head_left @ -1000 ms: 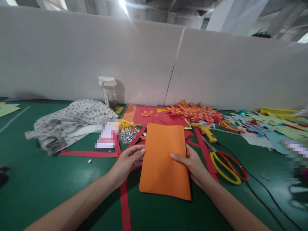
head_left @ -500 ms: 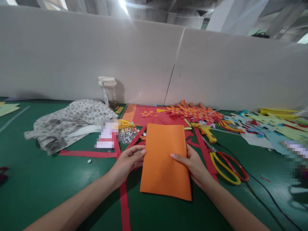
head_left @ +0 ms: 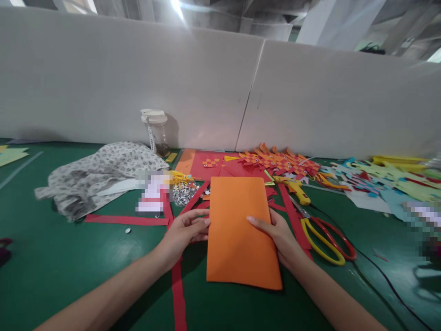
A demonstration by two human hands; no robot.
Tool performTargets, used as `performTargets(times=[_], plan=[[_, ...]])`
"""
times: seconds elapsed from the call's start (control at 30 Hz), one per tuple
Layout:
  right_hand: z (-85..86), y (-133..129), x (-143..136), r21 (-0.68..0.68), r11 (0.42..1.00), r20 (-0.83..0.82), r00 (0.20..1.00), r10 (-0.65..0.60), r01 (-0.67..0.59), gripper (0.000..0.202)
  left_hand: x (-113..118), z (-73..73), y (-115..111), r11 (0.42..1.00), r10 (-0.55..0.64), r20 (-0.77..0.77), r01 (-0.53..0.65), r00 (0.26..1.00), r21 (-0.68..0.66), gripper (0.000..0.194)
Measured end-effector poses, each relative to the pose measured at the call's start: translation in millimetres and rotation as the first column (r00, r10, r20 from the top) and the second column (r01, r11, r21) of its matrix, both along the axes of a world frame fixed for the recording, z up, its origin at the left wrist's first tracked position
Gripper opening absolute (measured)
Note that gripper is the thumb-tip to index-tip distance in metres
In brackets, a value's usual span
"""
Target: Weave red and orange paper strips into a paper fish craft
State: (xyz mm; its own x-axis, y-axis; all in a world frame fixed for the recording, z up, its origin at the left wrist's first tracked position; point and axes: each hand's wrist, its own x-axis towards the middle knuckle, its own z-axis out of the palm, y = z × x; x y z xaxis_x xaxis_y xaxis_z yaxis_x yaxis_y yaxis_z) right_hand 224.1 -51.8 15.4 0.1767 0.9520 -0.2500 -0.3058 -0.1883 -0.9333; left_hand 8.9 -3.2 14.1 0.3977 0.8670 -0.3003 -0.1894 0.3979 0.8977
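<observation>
An orange paper sheet (head_left: 243, 234), perhaps folded, is held up over the green table. My right hand (head_left: 277, 232) grips its right edge, thumb on the front and fingers hidden behind. At the left edge, my left hand (head_left: 188, 232) pinches the sheet between thumb and curled fingers. Red paper strips (head_left: 179, 294) lie on the table to both sides of the sheet. To the right of my right hand rest scissors (head_left: 325, 239) with one yellow and one red handle, and a yellow glue gun (head_left: 296, 188).
Woven orange-and-red paper fish (head_left: 272, 161) lie at the back by the white partition (head_left: 138, 78). A lidded jar (head_left: 156, 131), patterned cloth (head_left: 103, 174), phone (head_left: 153, 195) and a heap of small eyes (head_left: 184, 193) are left. Coloured paper scraps (head_left: 372, 179) and a black cord (head_left: 379, 271) are right.
The orange sheet has turned slightly, its lower end shifting a little to the right and toward me. Both hands keep their places at its edges.
</observation>
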Motion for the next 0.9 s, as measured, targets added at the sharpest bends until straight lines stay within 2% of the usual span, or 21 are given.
performTargets(times=[0.13, 0.2, 0.3, 0.43, 0.9], plan=[[3.4, -0.4, 0.4, -0.024, 1.000, -0.021, 1.000, -0.002, 0.002, 0.053, 0.2, -1.3, -1.2, 0.999, -0.031, -0.069, 0.033, 0.997, 0.027, 0.038], [3.0, -0.5, 0.7, -0.029, 1.000, -0.017, 1.000, 0.000, -0.001, 0.057, 0.7, -0.9, -1.9, 0.999, -0.007, -0.061, 0.010, 0.998, 0.046, 0.036], [1.2, -1.5, 0.9, -0.041, 0.997, -0.024, 0.998, 0.062, -0.063, 0.061, 1.2, -0.3, -2.2, 0.995, 0.065, -0.043, -0.061, 0.997, 0.073, 0.031], [0.4, -2.7, 0.4, -0.049, 0.990, -0.031, 0.991, 0.129, -0.130, 0.061, 0.3, -1.4, -1.2, 0.995, 0.069, -0.050, -0.066, 0.996, 0.075, 0.031], [0.5, -1.9, 0.3, -0.049, 0.990, -0.019, 0.991, 0.129, -0.130, 0.061, 0.6, 0.5, -1.4, 0.996, 0.073, -0.071, -0.070, 0.995, 0.055, 0.034]])
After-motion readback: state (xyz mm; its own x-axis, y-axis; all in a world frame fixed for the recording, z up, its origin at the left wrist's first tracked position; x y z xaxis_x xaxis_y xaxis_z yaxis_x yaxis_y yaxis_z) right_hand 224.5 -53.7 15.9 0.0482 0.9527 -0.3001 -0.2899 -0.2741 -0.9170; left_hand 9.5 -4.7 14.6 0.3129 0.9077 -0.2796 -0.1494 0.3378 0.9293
